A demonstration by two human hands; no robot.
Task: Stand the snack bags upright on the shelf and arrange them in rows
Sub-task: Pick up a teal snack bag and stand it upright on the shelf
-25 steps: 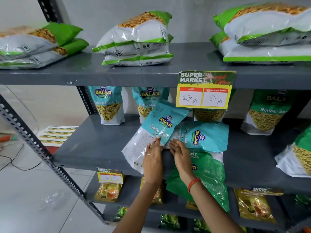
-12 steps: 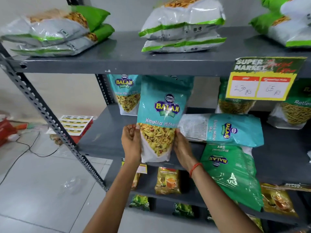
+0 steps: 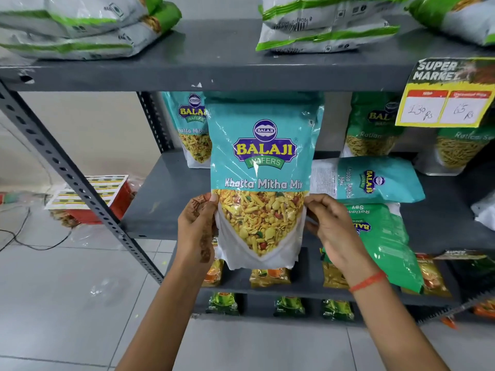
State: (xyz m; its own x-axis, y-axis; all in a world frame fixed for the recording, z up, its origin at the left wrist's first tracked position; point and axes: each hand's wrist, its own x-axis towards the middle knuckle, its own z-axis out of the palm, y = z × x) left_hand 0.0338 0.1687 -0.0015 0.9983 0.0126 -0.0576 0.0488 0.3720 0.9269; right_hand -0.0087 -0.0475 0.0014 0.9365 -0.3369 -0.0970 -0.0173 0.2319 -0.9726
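A teal Khatta Mitha Mix bag point(image 3: 259, 167) hangs upright in front of the middle shelf point(image 3: 163, 199), label toward me. My left hand point(image 3: 197, 228) grips its lower left edge and my right hand point(image 3: 332, 231) its lower right edge. Behind it a second teal bag point(image 3: 191, 135) stands upright at the shelf's back left. Another teal bag point(image 3: 375, 180) lies flat on the shelf to the right. A green Ratlami Sev bag point(image 3: 385, 242) lies flat below that one and overhangs the shelf's front edge. Two green bags point(image 3: 372, 129) stand at the back right.
White and green bags point(image 3: 80, 25) lie stacked on the top shelf point(image 3: 214, 73). A yellow price sign point(image 3: 447, 97) hangs from its edge at right. Small packets point(image 3: 270, 277) line the lower shelves. A slanted perforated metal brace point(image 3: 67, 172) crosses at left. A cable and a red box sit on the floor.
Both hands lifted the teal bag from lying tilted on the shelf, turned it upright and brought it closer to me. The camera view shifted left and nearer.
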